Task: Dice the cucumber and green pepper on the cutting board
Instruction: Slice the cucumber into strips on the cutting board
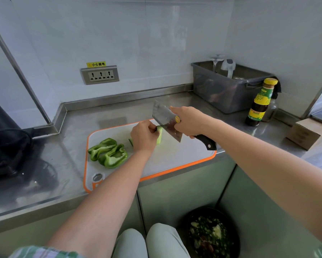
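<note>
On the white cutting board (175,161), close to the bench's (72,127) front edge, the green pepper halves (108,153) lie uncut at the left. Just beyond, the left hand (142,137) curls its fingers round the short cucumber stub (159,135). The right hand (190,121) grips the cleaver (163,116), its blade right against the stub. The stub could slip, and the edge could nick the fingertips.

A steel counter (72,127) carries an orange-rimmed cutting board (175,161); beyond the board's far right corner stand a grey bin (229,92) and a sauce bottle (258,105).
</note>
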Demonstrator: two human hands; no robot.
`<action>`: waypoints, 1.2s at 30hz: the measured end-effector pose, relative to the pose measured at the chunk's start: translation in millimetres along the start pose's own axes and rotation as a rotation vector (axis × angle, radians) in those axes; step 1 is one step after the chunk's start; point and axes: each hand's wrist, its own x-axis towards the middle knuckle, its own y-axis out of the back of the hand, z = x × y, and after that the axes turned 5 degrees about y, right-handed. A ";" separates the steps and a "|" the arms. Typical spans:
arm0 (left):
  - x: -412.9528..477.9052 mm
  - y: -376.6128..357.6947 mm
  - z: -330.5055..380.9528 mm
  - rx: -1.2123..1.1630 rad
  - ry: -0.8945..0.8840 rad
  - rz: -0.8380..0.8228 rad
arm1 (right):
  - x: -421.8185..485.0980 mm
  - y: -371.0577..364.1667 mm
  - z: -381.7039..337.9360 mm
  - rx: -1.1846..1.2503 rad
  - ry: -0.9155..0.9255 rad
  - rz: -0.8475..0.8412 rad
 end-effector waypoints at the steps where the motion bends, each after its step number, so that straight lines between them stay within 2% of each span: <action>1: -0.2 0.2 -0.4 -0.002 -0.005 -0.004 | -0.6 1.7 -0.1 -0.014 0.000 -0.013; 6: -3.8 0.5 3.0 -0.014 -0.052 -0.031 | 1.6 9.2 1.5 -0.057 -0.013 -0.060; 12: -1.2 0.3 0.1 -0.013 -0.048 -0.019 | 11.6 6.0 2.5 0.022 -0.026 -0.091; 24: -1.1 1.9 -3.6 -0.047 -0.060 -0.015 | 16.4 -8.7 -4.3 0.031 -0.027 -0.126; 31: -0.7 1.9 -3.5 -0.076 -0.036 -0.003 | 23.5 -29.6 0.2 -0.099 -0.024 -0.070; 36: -0.3 1.2 -4.8 -0.124 0.007 -0.024 | 18.1 -46.0 -0.9 -0.021 -0.033 -0.116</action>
